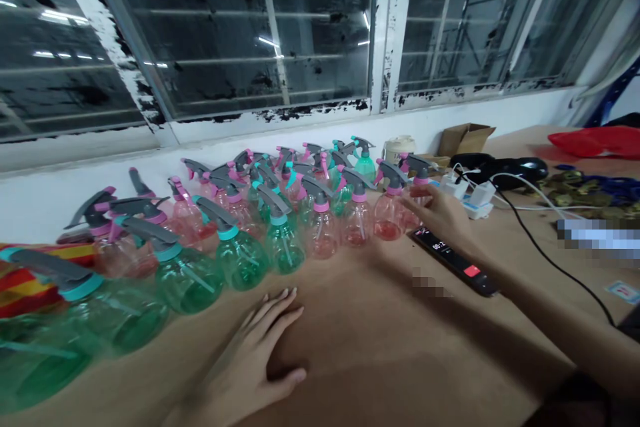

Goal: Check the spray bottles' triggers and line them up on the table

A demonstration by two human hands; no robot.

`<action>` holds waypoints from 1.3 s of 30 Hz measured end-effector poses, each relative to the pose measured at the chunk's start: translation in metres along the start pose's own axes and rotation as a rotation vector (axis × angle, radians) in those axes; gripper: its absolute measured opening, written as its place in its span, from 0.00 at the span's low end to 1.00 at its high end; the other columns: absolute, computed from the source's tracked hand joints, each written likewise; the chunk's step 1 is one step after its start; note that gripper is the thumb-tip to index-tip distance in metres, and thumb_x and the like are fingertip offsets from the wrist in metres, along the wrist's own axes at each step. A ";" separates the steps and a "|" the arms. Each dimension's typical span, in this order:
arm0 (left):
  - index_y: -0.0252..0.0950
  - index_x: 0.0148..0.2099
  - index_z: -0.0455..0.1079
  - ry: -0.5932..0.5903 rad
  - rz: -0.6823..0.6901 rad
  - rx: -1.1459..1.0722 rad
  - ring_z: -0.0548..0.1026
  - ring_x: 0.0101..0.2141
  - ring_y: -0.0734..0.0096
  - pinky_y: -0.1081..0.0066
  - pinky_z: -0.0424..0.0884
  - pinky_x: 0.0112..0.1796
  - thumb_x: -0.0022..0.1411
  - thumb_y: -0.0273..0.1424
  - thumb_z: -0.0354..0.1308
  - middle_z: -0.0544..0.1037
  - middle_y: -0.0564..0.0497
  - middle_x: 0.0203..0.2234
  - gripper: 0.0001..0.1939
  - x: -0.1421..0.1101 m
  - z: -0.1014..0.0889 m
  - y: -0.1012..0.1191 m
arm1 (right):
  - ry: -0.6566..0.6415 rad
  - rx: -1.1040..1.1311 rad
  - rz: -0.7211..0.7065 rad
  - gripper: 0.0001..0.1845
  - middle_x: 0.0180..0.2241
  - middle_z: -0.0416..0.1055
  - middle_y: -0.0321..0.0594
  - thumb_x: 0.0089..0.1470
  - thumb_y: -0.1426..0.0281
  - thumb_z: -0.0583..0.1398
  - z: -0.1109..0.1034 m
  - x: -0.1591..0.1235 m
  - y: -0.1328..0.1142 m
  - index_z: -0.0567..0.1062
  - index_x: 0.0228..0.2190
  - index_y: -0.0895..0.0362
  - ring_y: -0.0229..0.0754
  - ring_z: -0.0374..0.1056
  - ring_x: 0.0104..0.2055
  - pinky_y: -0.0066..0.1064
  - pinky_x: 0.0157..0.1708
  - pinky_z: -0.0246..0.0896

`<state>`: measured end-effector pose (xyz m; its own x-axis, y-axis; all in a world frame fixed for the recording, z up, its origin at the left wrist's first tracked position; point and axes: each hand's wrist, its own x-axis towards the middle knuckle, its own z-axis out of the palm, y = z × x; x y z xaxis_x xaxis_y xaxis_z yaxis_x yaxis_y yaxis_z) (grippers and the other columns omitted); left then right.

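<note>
My left hand [255, 353] lies flat on the brown table [380, 347], palm down with the fingers stretched out, just in front of a green spray bottle [240, 253]. My right hand [443, 213] reaches forward with its fingers extended beside a pink spray bottle [390, 210]; it holds nothing. A black phone [457, 260] with a lit timer screen lies just under that hand. Several green and pink spray bottles with grey triggers stand in rows along the wall.
A white power strip [473, 200] with plugs and a black cable sits right of the bottles. Behind it are a cardboard box [465, 137], a cream container [399, 147] and a black object [505, 170]. A red and yellow striped bag [30, 273] lies far left.
</note>
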<state>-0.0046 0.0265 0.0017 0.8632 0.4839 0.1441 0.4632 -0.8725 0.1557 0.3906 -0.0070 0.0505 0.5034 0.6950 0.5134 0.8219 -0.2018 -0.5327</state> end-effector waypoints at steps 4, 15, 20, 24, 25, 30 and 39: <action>0.44 0.63 0.55 -0.003 -0.003 0.013 0.58 0.60 0.48 0.47 0.59 0.56 0.59 0.45 0.59 0.56 0.46 0.63 0.33 -0.001 0.001 0.000 | -0.026 -0.058 0.024 0.28 0.42 0.76 0.52 0.50 0.51 0.57 0.015 0.018 0.000 0.73 0.44 0.58 0.57 0.71 0.43 0.39 0.34 0.62; 0.42 0.62 0.57 -0.023 -0.009 0.011 0.57 0.61 0.49 0.46 0.57 0.56 0.60 0.45 0.57 0.57 0.45 0.63 0.31 0.000 -0.002 0.002 | -0.093 -0.194 0.036 0.25 0.38 0.77 0.53 0.50 0.51 0.57 0.007 0.005 -0.005 0.76 0.40 0.57 0.58 0.72 0.40 0.37 0.30 0.59; 0.42 0.62 0.57 0.008 -0.012 -0.028 0.57 0.60 0.49 0.47 0.56 0.57 0.59 0.46 0.57 0.59 0.45 0.62 0.31 0.000 0.000 0.001 | -0.111 -0.172 -0.006 0.25 0.34 0.77 0.51 0.51 0.50 0.56 -0.007 -0.014 -0.012 0.77 0.38 0.56 0.56 0.72 0.34 0.36 0.27 0.58; 0.43 0.60 0.58 0.091 -0.080 -0.136 0.61 0.59 0.52 0.49 0.58 0.56 0.61 0.40 0.57 0.63 0.47 0.60 0.26 0.002 0.002 0.013 | -0.185 -0.060 -0.135 0.24 0.32 0.77 0.45 0.52 0.50 0.56 -0.017 -0.049 -0.029 0.76 0.40 0.55 0.47 0.71 0.28 0.32 0.26 0.58; 0.43 0.59 0.58 0.118 -0.099 -0.181 0.62 0.58 0.54 0.50 0.59 0.56 0.61 0.38 0.57 0.63 0.47 0.59 0.25 0.002 0.003 0.018 | -0.209 -0.033 -0.169 0.25 0.29 0.76 0.43 0.53 0.50 0.55 -0.019 -0.060 -0.036 0.76 0.40 0.56 0.44 0.69 0.25 0.32 0.25 0.57; 0.44 0.65 0.45 0.163 -0.144 -0.386 0.57 0.60 0.49 0.47 0.58 0.56 0.56 0.39 0.62 0.57 0.43 0.62 0.41 -0.002 0.012 0.052 | -0.377 0.145 -0.327 0.24 0.20 0.68 0.35 0.50 0.49 0.58 -0.027 -0.114 -0.087 0.75 0.35 0.57 0.38 0.62 0.19 0.28 0.19 0.53; 0.41 0.65 0.45 0.285 -0.151 -0.577 0.63 0.56 0.46 0.47 0.61 0.53 0.50 0.39 0.66 0.62 0.41 0.58 0.46 -0.007 0.018 0.064 | -0.591 0.357 -0.484 0.18 0.26 0.72 0.34 0.49 0.54 0.62 -0.023 -0.127 -0.128 0.73 0.32 0.56 0.38 0.67 0.26 0.30 0.27 0.60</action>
<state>0.0232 -0.0341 -0.0066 0.6732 0.6663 0.3206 0.3243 -0.6558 0.6817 0.2280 -0.0851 0.0691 -0.1868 0.9155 0.3562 0.7273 0.3726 -0.5763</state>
